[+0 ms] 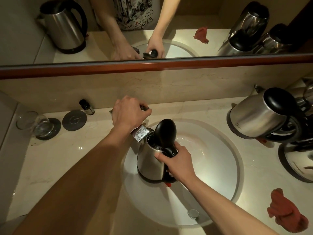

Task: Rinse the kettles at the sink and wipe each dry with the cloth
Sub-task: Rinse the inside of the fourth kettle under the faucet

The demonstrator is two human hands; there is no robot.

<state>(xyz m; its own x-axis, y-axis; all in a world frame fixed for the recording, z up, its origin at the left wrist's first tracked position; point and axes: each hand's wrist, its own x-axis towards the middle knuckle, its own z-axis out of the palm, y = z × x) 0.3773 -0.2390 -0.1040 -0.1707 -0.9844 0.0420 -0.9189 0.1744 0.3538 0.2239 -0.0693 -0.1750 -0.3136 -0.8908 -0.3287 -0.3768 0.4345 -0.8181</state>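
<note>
A steel kettle [149, 160] with its black lid [165, 133] flipped up hangs over the white sink [211, 167]. My right hand [177, 161] grips its black handle. The chrome tap spout [141, 134] ends right at the kettle's open mouth. My left hand [129, 112] curls over the tap handle at the back of the basin. Two more steel kettles stand on the counter at the right, one [257, 116] behind the other [298, 160]. A red cloth [286, 209] lies crumpled at the front right of the counter.
A drinking glass [32, 123] lies tipped on a dark coaster at the left, beside a second round coaster [74, 120] and a small bottle [87, 107]. A mirror above the backsplash reflects another kettle [66, 29]. The drain stopper [193, 213] sits near the basin's front.
</note>
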